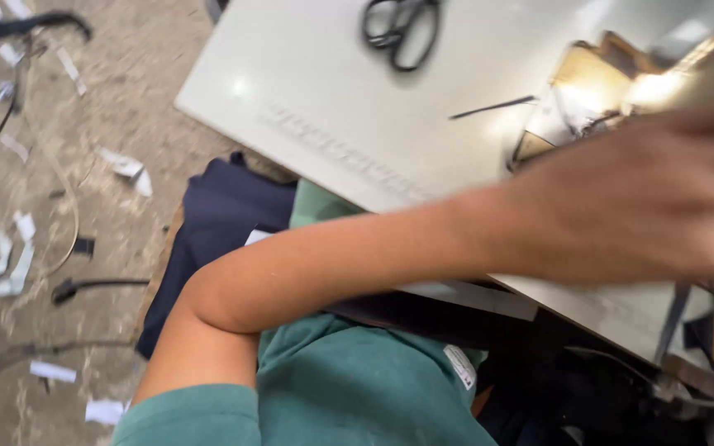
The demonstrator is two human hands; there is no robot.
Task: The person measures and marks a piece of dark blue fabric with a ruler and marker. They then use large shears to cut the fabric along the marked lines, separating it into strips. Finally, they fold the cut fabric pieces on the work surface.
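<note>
One blurred left hand (646, 202), grip impossible to tell, is reaching rightward across the white table (307, 99), black scissors (401, 29) lying well beyond.

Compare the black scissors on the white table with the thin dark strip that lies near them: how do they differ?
The scissors are bulky, with two looped handles, while the dark strip is one thin, straight sliver. The scissors lie at the far edge of the table, partly cut off by the picture; the strip lies further in, nearer the blurred left hand. Both are dark, rest flat on the table, and no hand touches them.
</note>
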